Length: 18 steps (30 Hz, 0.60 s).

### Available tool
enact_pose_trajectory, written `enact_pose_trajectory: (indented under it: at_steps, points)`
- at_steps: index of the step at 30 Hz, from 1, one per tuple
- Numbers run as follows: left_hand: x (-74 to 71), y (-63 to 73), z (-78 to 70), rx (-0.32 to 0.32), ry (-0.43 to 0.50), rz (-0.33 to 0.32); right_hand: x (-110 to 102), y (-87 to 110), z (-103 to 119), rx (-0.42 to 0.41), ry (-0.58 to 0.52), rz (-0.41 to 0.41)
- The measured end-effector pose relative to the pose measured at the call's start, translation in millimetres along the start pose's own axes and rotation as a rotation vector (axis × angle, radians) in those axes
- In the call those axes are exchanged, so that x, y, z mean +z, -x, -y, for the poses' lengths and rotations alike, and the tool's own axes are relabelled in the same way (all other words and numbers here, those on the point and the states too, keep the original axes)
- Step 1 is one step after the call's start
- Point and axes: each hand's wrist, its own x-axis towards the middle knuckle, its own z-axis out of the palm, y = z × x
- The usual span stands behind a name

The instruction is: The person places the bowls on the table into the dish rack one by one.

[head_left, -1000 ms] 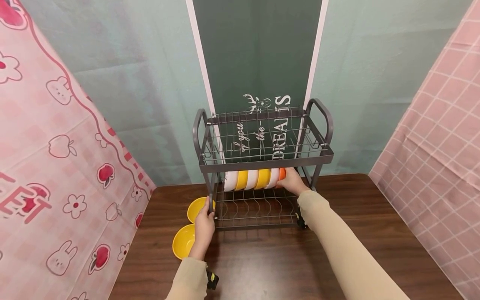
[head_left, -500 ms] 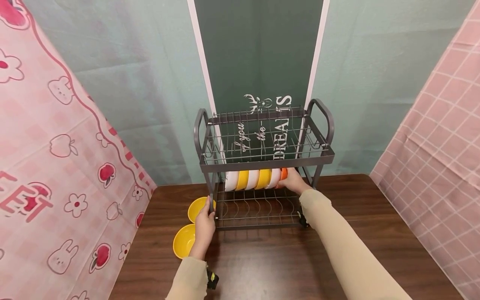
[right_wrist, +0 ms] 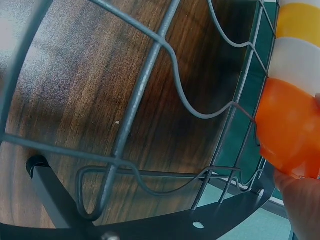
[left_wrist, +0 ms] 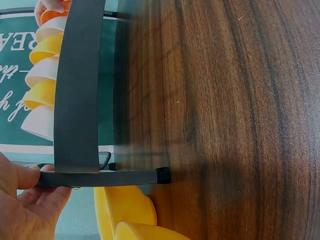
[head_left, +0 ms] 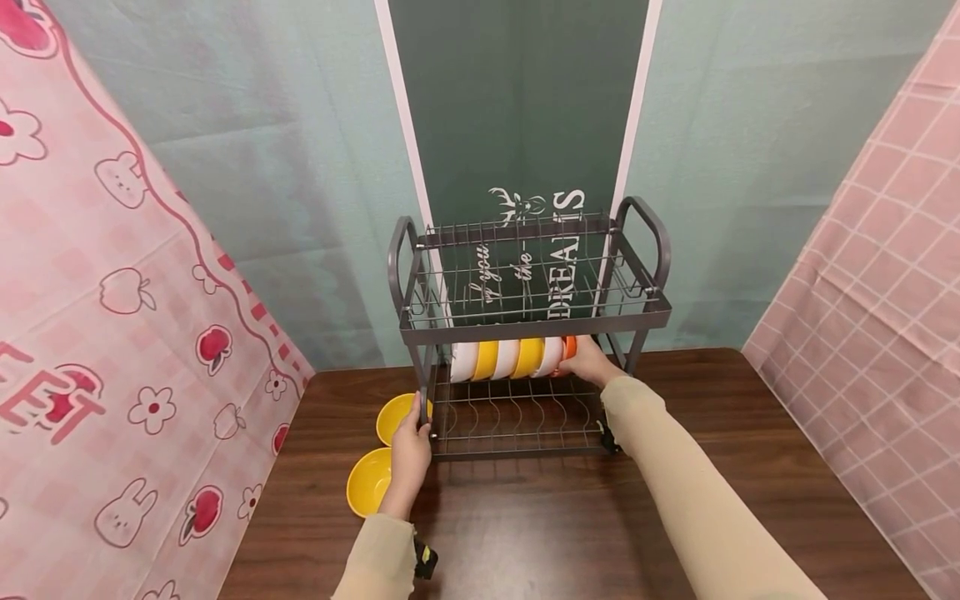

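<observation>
A dark grey two-tier dish rack (head_left: pixel 536 327) stands on the wooden table. Along the back of its lower tier, a row of white and yellow bowls (head_left: pixel 506 360) stands on edge, nested into one another. An orange bowl (right_wrist: pixel 287 125) closes the row at its right end. My right hand (head_left: pixel 590 364) reaches in under the upper tier and holds this orange bowl, thumb at its edge in the right wrist view. With my left hand (head_left: pixel 408 454) I grip the rack's front left post (left_wrist: pixel 107 178), thumb and fingers on either side of it.
Two yellow bowls, one farther back (head_left: pixel 393 417) and one nearer (head_left: pixel 367 483), sit beside the rack on the left, partly behind my left hand. Patterned pink cloths hang at both sides of the table (head_left: pixel 510 533), and a green cloth hangs behind the rack.
</observation>
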Motion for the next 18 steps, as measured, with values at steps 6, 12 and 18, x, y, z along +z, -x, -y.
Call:
enact_pose_trajectory:
  at_steps: [6, 12, 18]
  points:
    - [-1.6, 0.2, -1.0, 0.002, -0.007, -0.001, -0.8, -0.8, 2.5, -0.018, -0.01, 0.016]
    - [-2.5, 1.8, -0.9, 0.016, -0.019, -0.004, -0.6, 1.2, 4.3, -0.049, 0.102, -0.006]
    - [-2.2, 1.1, 0.4, 0.026, -0.014, -0.007, -1.1, 2.1, 5.4, -0.043, 0.236, -0.071]
